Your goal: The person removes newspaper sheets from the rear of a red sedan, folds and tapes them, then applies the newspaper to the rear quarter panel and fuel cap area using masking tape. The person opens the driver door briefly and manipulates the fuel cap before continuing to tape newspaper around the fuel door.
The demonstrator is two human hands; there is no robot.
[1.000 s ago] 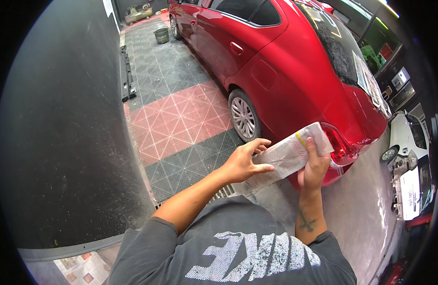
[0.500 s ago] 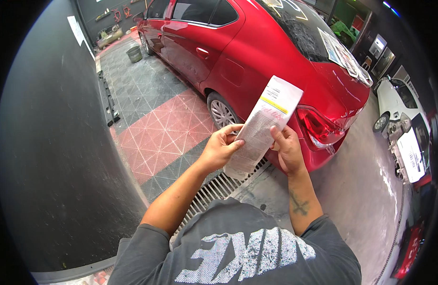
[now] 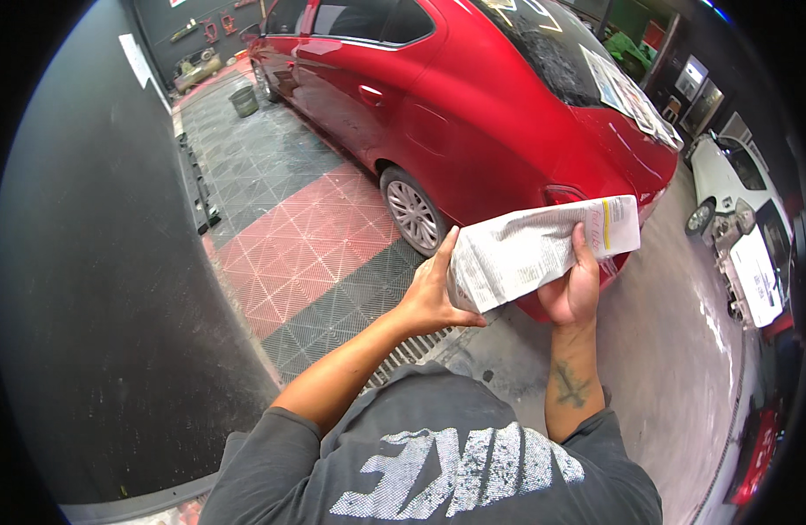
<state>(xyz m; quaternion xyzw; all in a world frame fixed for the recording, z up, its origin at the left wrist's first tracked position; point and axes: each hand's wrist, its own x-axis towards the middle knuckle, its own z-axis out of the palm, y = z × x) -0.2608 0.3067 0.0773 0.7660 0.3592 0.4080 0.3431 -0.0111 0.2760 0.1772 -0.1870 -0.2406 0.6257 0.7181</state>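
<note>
Light whitens the paper (image 3: 521, 255) between left hand (image 3: 427, 299) and right hand (image 3: 572, 297); right of these 2, the floor (image 3: 707, 332) glares; outer edges bend into black.

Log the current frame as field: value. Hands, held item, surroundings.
held item: folded printed paper, yellow stripe near its right end
left hand: spread at the paper's left end; firmness of contact unclear
right hand: gripping, thumb on front
ahead: red car, partly behind the paper
floor: red and dark tiles; bucket farther off
left side: dark wall
right side: white car
</note>
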